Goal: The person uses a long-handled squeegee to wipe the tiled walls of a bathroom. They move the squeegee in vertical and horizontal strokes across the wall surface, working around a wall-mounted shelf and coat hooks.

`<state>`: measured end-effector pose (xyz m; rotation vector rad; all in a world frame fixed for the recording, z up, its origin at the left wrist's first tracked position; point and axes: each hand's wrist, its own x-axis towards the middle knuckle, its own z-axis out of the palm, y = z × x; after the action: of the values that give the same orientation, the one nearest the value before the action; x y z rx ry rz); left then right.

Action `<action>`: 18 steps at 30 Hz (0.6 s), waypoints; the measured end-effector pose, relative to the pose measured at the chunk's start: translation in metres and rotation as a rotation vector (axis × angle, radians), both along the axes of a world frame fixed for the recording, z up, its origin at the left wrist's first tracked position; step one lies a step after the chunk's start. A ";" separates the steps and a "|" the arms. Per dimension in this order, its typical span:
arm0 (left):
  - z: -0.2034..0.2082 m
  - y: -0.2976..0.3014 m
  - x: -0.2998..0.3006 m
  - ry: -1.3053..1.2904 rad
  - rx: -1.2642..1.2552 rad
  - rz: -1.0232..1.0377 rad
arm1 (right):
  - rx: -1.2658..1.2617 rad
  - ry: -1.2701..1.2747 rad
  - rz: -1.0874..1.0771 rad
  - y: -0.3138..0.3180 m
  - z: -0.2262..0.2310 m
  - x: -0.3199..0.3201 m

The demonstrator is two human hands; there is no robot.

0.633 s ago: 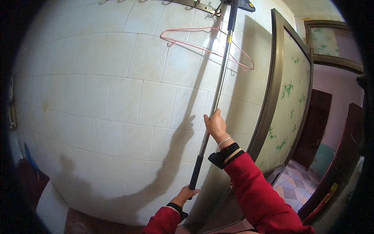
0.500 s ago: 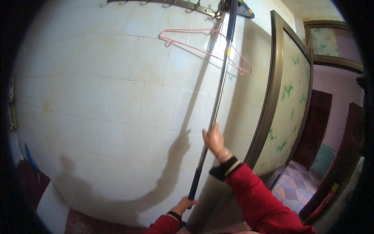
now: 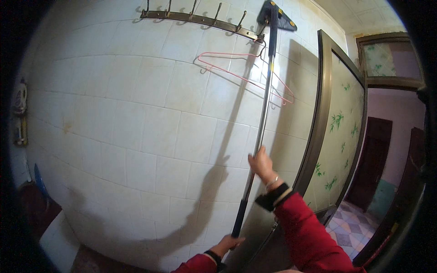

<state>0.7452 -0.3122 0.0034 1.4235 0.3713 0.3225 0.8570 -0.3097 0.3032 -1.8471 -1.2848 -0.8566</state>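
Note:
A long-handled mop [image 3: 264, 109] slants up the tiled wall, with a silver pole, black grips and a black triangular head [image 3: 283, 21] dotted with yellow. My right hand [image 3: 261, 166] is closed round the pole about midway. Lower down, my left hand [image 3: 227, 244] grips the end of the black handle. Just behind the upper pole a pink wire hanger [image 3: 227, 55] hangs from the right end of a dark metal hook rail [image 3: 200, 19]. The mop head is beside that end of the rail; whether it touches the wall I cannot tell.
To the right stands a brown-framed door [image 3: 324, 91] with green leaf-patterned panels. Past it are a patterned tile floor [image 3: 350, 225] and a dark red door [image 3: 371, 159]. Bottles [image 3: 20, 100] and a blue object [image 3: 41, 182] are at the far left.
The view has tilted upward, so the hook rail and the whole mop head now show. Both hands keep their grip on the mop, which stays at much the same slant.

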 end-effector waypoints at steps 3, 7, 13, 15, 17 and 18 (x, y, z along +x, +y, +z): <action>0.082 0.007 0.022 -0.029 0.141 0.067 | 0.034 -0.083 -0.011 0.013 0.090 0.014; 0.177 0.005 0.021 -0.225 0.312 0.110 | 0.067 -0.060 0.021 0.004 0.204 -0.003; 0.259 0.000 -0.040 -0.260 0.381 0.175 | 0.143 0.121 0.459 -0.012 0.227 -0.044; 0.276 0.005 -0.054 -0.284 0.439 0.226 | 0.127 0.257 0.676 -0.011 0.212 -0.055; 0.277 0.003 -0.068 -0.365 0.417 0.279 | 0.225 0.256 0.673 -0.007 0.210 -0.068; 0.275 0.004 -0.077 -0.393 0.433 0.342 | 0.221 0.285 0.653 -0.001 0.214 -0.078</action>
<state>0.6681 -0.3084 0.2788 1.6698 0.2255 0.9924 0.7793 -0.3109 0.5170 -1.2013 -1.4137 -0.3477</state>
